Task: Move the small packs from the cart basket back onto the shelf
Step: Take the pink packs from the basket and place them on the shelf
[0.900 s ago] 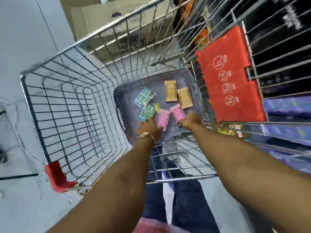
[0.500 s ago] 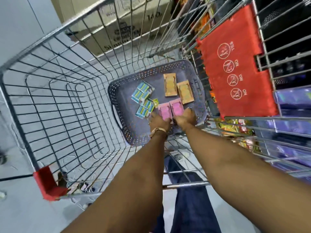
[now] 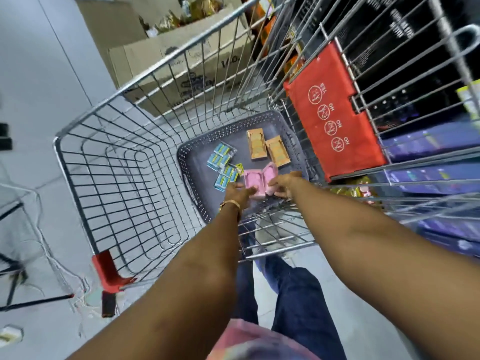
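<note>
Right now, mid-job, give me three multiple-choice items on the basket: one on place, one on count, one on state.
1. Where do the orange packs lie in the grey basket?
A. far side, toward the red flap
B. near left corner
C. outside it

2. How many pink packs show?
A. one
B. two
C. four

3. What are the hands doing?
A. resting on the cart rim
B. both at the pink packs
C. holding blue packs

Answers: 1 A, the orange packs sit beyond the pink ones, on the red flap side. 2 B, a pair lies side by side. 3 B, left hand and right hand meet the pink pair.
</note>
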Demonstrator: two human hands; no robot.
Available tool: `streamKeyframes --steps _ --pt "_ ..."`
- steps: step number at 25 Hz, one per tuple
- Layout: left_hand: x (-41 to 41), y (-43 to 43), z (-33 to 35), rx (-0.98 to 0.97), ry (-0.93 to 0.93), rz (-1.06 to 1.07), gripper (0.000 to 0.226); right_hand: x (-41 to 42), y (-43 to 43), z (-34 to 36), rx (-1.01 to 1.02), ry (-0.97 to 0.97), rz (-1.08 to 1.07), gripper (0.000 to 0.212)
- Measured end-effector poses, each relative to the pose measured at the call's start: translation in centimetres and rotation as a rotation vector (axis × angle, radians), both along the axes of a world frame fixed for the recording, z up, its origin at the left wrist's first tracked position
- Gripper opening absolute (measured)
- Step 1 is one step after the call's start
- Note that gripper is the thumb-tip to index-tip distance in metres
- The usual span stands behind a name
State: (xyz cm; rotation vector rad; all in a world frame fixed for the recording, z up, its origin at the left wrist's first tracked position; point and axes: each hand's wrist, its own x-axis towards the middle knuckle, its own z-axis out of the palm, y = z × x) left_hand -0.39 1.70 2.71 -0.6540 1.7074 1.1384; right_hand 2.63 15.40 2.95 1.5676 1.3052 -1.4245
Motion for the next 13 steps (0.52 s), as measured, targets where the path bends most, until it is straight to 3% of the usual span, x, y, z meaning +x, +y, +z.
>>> streamKeyframes --steps 3,6,8,10,13 --pt "-1.0 1.3 5.4 0.155 0.008 0.23 0.026 -0.6 0.5 6.0 -0.052 0.094 -0.1 0.027" --pt "-1.7 3.9 11.8 0.323 0.076 0.339 0.024 0.3 0.9 11.7 0.054 0.319 -0.328 0.025" --pt "-1.2 5.5 16.2 0.433 0.131 0.314 0.023 1.5 1.3 15.7 0.17 0.519 -0.538 0.01" --pt "0.0 6.9 20.6 0.556 0.189 0.259 0.022 3.5 2.1 20.1 0.233 0.713 -0.707 0.019" --pt "2.5 9.5 26.5 0.779 0.246 0.181 0.021 7.4 4.2 26.7 0.309 0.964 -0.877 0.007"
